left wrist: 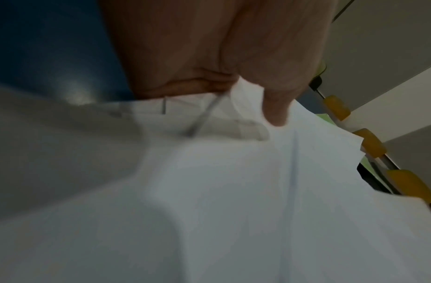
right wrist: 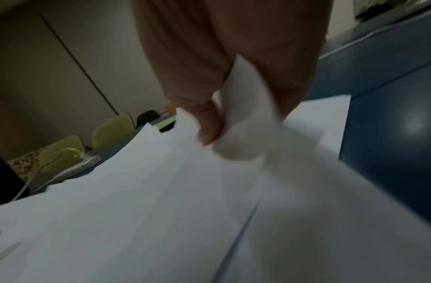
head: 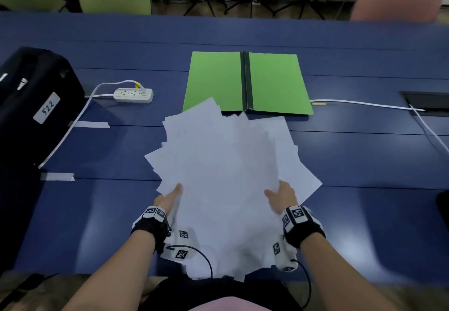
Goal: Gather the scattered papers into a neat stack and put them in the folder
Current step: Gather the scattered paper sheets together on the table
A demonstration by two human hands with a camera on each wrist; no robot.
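A loose, fanned bunch of white papers (head: 223, 164) is held above the blue table (head: 364, 164), its corners sticking out at many angles. My left hand (head: 170, 197) grips the bunch at its left side, thumb on top; the left wrist view shows that thumb (left wrist: 274, 107) pressed on the papers (left wrist: 233, 191). My right hand (head: 281, 196) grips the right side, and in the right wrist view its thumb (right wrist: 209, 124) pinches the sheets (right wrist: 161, 191). An open green folder (head: 274, 82) with a black spine lies flat just beyond the papers.
A black case (head: 36, 96) labelled 522 stands at the left. A white power strip (head: 133, 95) with its cable lies left of the folder. Another white cable (head: 364, 104) runs to a table socket box (head: 427, 101) at the right. Chairs line the far side.
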